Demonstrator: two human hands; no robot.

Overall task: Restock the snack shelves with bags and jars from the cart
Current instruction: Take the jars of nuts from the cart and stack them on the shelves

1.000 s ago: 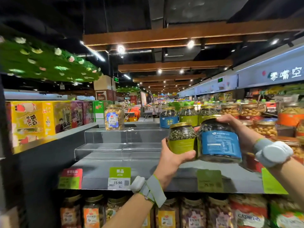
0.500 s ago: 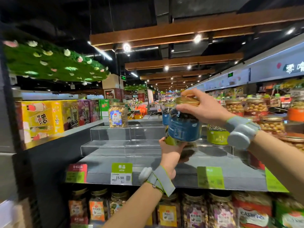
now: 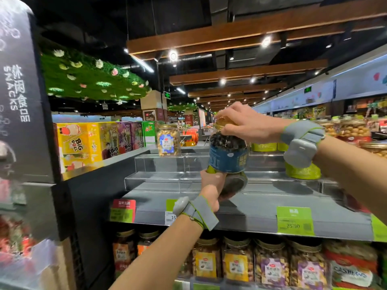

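Grey metal shelf (image 3: 261,197), stepped with clear risers (image 3: 159,166): taken as landmark for all entries.

Blue-labelled jar (image 3: 228,158): clear plastic, packed with dark seeds, gold screw lid. It is held upright above the shelf's front, clear of it. It is judged moderately heavy, rigid and smooth-walled, so liable to slip; best gripped round the lid rim or the body.

Green-labelled jar (image 3: 235,183): tilted just below the blue one, above the shelf, largely hidden.

Right hand (image 3: 249,126): fingers curled over the blue jar's lid from above.

Left hand (image 3: 210,185): wrapped round the green jar from beneath.
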